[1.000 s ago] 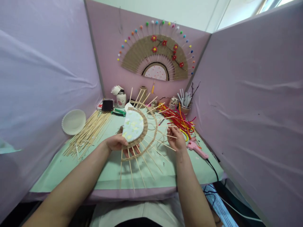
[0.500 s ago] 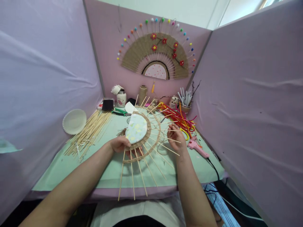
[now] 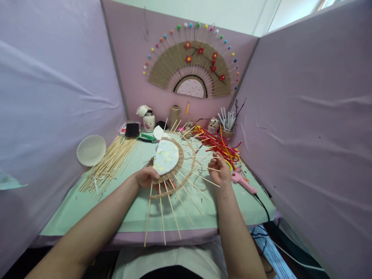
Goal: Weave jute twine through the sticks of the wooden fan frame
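A half-round fan frame (image 3: 180,162) of thin bamboo sticks stands tilted over the table, its sticks spreading right and towards me. White flowered fabric (image 3: 166,157) covers its core, edged by a woven twine band; a second twine band (image 3: 194,155) runs farther out. My left hand (image 3: 148,177) grips the frame's lower left part, thumb on the fabric and fingers behind the sticks. Beside the right-hand stick tips, my right hand (image 3: 219,170) has its fingers curled in a pinch; what lies between them is hidden. Loose twine (image 3: 200,188) loops under the frame.
Bamboo sticks (image 3: 109,164) and a white dish (image 3: 91,150) lie left. Green-handled pliers (image 3: 147,138) are behind the frame. Red and yellow fuzzy stems (image 3: 217,143) and a corded pink glue gun (image 3: 244,183) lie right. A finished fan (image 3: 162,69) hangs on the back panel.
My right hand has shifted slightly right, its fingertips now farther out by the stick ends. The fan frame has tipped a little to the left; my left hand keeps its grip.
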### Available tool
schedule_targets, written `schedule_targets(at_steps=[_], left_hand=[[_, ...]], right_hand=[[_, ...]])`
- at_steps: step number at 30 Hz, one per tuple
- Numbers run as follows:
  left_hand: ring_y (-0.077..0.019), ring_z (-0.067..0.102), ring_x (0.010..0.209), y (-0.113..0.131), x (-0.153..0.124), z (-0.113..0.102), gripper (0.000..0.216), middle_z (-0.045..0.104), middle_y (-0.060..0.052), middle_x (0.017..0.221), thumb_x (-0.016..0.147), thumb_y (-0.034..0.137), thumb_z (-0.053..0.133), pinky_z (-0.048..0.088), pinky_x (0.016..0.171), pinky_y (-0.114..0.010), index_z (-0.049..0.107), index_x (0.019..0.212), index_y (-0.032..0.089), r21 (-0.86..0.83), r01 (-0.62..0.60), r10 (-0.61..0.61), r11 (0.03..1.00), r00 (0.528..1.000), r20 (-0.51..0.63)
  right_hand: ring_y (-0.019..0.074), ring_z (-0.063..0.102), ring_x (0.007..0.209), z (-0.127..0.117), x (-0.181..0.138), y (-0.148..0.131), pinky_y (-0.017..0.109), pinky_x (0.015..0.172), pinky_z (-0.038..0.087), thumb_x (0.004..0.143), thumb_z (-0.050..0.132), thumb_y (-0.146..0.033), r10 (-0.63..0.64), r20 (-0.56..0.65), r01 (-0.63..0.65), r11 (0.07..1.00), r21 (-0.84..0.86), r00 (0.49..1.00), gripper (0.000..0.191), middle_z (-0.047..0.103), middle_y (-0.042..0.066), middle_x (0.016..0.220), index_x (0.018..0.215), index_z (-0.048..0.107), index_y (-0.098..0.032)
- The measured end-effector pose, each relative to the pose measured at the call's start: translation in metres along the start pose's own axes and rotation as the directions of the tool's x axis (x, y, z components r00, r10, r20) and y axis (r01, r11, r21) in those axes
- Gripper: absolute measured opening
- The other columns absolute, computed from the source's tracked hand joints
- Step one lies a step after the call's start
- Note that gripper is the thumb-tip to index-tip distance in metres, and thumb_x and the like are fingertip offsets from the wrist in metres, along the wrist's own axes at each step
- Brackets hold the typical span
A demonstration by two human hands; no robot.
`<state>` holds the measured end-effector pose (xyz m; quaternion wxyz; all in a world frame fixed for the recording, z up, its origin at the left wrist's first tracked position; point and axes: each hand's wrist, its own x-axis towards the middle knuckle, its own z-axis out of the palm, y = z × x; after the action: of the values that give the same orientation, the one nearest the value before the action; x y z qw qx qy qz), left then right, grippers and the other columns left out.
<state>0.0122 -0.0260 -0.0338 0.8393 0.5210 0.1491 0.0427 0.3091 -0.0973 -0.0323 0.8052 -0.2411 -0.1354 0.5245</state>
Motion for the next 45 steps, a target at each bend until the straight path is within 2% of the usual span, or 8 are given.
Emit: schedule_targets(at_steps=[11,17,22,28,33,38,41,45], left_hand=[[-0.0353,0.069,0.089,-0.003,0.002,-0.002,0.073,0.07,-0.018,0.111,0.058,0.03,0.064,0.055,0.071,-0.049,0.053,0.128,0.014,0.014,0.029,-0.029,0.999,0.999,0.027],[-0.0365,0.068,0.092,-0.006,-0.002,-0.005,0.062,0.072,-0.017,0.106,0.059,0.024,0.062,0.055,0.074,-0.055,0.057,0.12,0.014,0.019,0.067,-0.068,0.998,0.994,0.083],[-0.0402,0.065,0.103,-0.005,-0.001,0.002,0.058,0.073,-0.018,0.1,0.055,0.024,0.064,0.055,0.074,-0.057,0.062,0.112,0.012,0.02,0.114,-0.115,0.993,0.986,0.118],[-0.0384,0.068,0.095,-0.007,0.005,0.016,0.05,0.075,-0.014,0.095,0.055,0.023,0.067,0.056,0.073,-0.056,0.067,0.104,0.013,-0.021,0.15,-0.144,0.988,0.972,0.184],[-0.0371,0.068,0.095,-0.006,0.009,0.019,0.045,0.073,-0.018,0.098,0.059,0.028,0.068,0.057,0.071,-0.052,0.068,0.1,0.011,0.009,0.161,-0.159,0.987,0.965,0.207],[-0.0356,0.068,0.097,-0.008,0.013,0.02,0.043,0.073,-0.018,0.1,0.062,0.028,0.067,0.056,0.076,-0.051,0.068,0.102,0.01,0.015,0.165,-0.165,0.986,0.968,0.191],[-0.0329,0.069,0.095,-0.011,0.019,0.021,0.04,0.073,-0.017,0.099,0.068,0.031,0.065,0.056,0.076,-0.048,0.067,0.103,0.01,0.003,0.166,-0.164,0.986,0.968,0.192],[-0.0264,0.072,0.078,-0.014,0.027,0.023,0.04,0.074,-0.016,0.094,0.078,0.044,0.061,0.057,0.064,-0.037,0.065,0.1,0.011,0.012,0.204,-0.204,0.979,0.978,0.049]], right_hand=[[-0.0018,0.042,0.039,-0.003,0.0,-0.012,0.008,0.039,0.039,0.075,0.068,-0.011,-0.156,0.068,0.152,0.986,0.07,0.985,0.013,0.074,-0.007,0.076,0.08,0.067,-0.023],[-0.0026,0.037,0.035,-0.007,0.002,-0.016,0.008,0.039,0.04,0.077,0.068,-0.013,-0.149,0.089,0.143,0.987,0.068,0.985,0.012,0.075,-0.008,0.078,0.082,0.067,-0.024],[0.0041,0.061,0.052,-0.001,0.003,-0.002,0.011,0.047,0.051,0.071,0.069,-0.006,-0.049,-0.031,0.047,0.997,-0.069,0.998,0.016,0.073,-0.004,0.073,0.078,0.067,-0.02],[0.0123,0.071,0.08,0.011,-0.007,0.023,0.02,0.069,0.059,0.064,0.077,-0.007,0.053,0.081,-0.035,0.978,-0.207,0.995,0.025,0.075,0.001,0.084,0.084,0.068,-0.02],[0.0143,0.07,0.091,0.019,-0.019,0.025,0.025,0.079,0.058,0.068,0.077,-0.012,0.094,0.185,-0.051,0.972,-0.228,0.978,0.031,0.074,0.002,0.097,0.096,0.067,-0.022],[0.0194,0.07,0.094,0.019,-0.016,0.025,0.034,0.075,0.06,0.07,0.072,-0.016,0.288,0.245,-0.244,0.95,-0.194,0.926,0.032,0.073,0.002,0.108,0.1,0.065,-0.022],[0.0207,0.07,0.091,0.015,-0.013,0.029,0.034,0.068,0.06,0.072,0.071,-0.02,0.388,0.228,-0.344,0.915,-0.209,0.893,0.028,0.074,0.003,0.1,0.1,0.064,-0.02],[0.021,0.071,0.087,0.012,-0.013,0.033,0.035,0.07,0.06,0.07,0.073,-0.021,0.362,0.198,-0.315,0.92,-0.232,0.911,0.027,0.075,0.003,0.09,0.096,0.066,-0.021]])
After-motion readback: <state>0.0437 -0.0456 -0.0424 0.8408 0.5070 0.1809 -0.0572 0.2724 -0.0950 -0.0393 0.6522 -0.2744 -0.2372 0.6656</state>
